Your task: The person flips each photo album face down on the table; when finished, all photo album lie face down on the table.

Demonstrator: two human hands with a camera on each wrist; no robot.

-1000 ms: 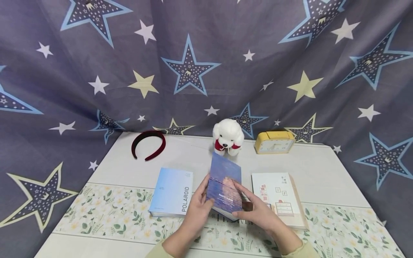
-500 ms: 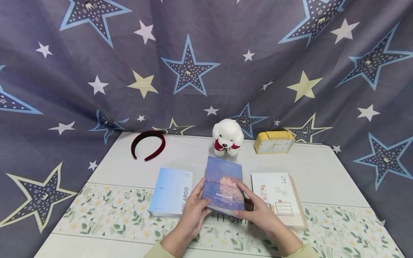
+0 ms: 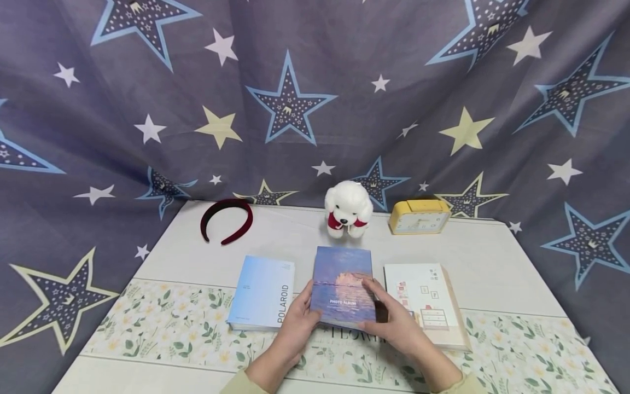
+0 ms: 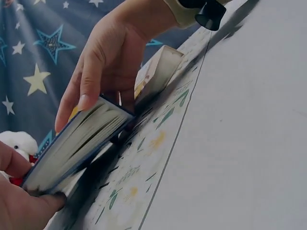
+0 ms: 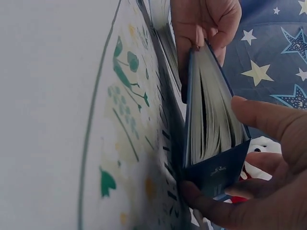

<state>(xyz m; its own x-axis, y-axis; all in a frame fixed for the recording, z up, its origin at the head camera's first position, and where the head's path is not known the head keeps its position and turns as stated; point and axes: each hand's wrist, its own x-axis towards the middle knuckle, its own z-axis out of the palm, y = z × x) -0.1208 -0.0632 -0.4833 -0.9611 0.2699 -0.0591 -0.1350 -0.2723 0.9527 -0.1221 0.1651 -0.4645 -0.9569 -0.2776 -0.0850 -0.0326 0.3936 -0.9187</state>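
Both hands hold a blue-purple photo album (image 3: 342, 276), its seascape cover facing up, low over the middle of the table. My left hand (image 3: 295, 323) grips its left side near the front corner. On the opposite side my right hand (image 3: 400, 324) grips it, with a finger on the cover. The album's page edges (image 4: 79, 143) show in the left wrist view, with a dark shadow beneath. Its dark blue spine (image 5: 218, 170) is visible in the right wrist view, beside the right hand's fingers. Whether the album touches the table cannot be seen.
A light blue POLAROID album (image 3: 261, 293) lies left of the hands, and a white illustrated album (image 3: 418, 301) lies right. Behind stand a white plush dog (image 3: 348, 205) and a yellow alarm clock (image 3: 420, 217). A dark red headband (image 3: 226, 205) lies back left, before a starry curtain (image 3: 295, 164).
The photo album has turned from a tilted, angled pose to a flatter, straighter one and come down slightly towards the front. Both hands keep hold of it; the other objects stay put.
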